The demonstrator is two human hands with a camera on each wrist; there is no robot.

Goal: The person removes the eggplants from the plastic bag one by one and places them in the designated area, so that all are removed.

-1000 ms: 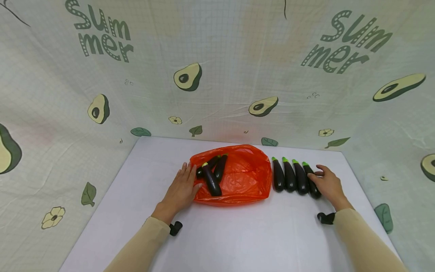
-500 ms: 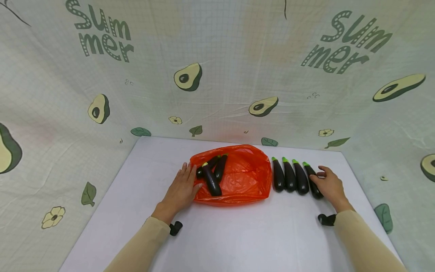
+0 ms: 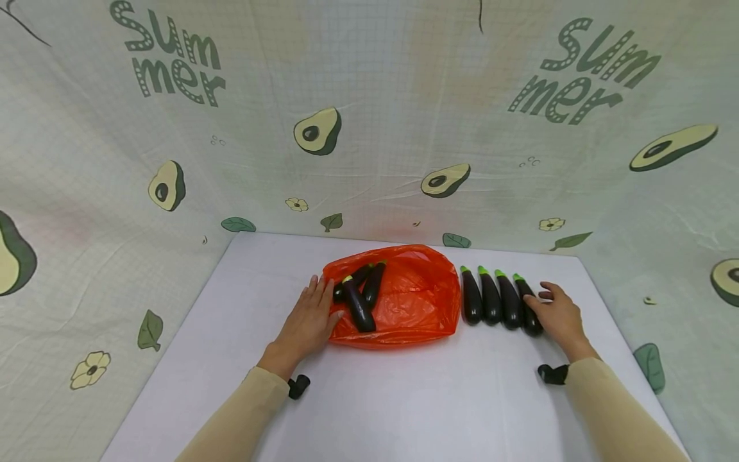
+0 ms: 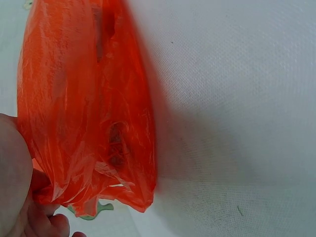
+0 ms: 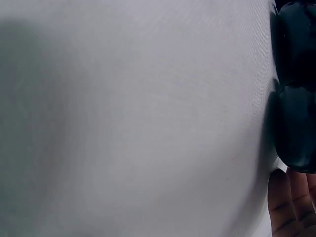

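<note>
A red plastic bag lies with its mouth spread wide on the white table. My left hand holds the bag's left rim, its thumb over the inside and the fingers along the outside. In the left wrist view, the bag's crumpled plastic runs between thumb and fingers. Inside the bag, on its left side, rest 3 eggplants. Several more eggplants stand in a row just right of the bag, stems away from me. My right hand touches the rightmost eggplant; in the right wrist view, straight fingers lie against its side.
The white table ends at a back edge, where a printed cloth with avocados and lettering rises. The same cloth hangs on both sides. A small black device sits at my left wrist and another black device at my right.
The rightmost eggplant shifted slightly right with my right hand, then back left against its neighbour. My left hand and the bag have stayed in place.
</note>
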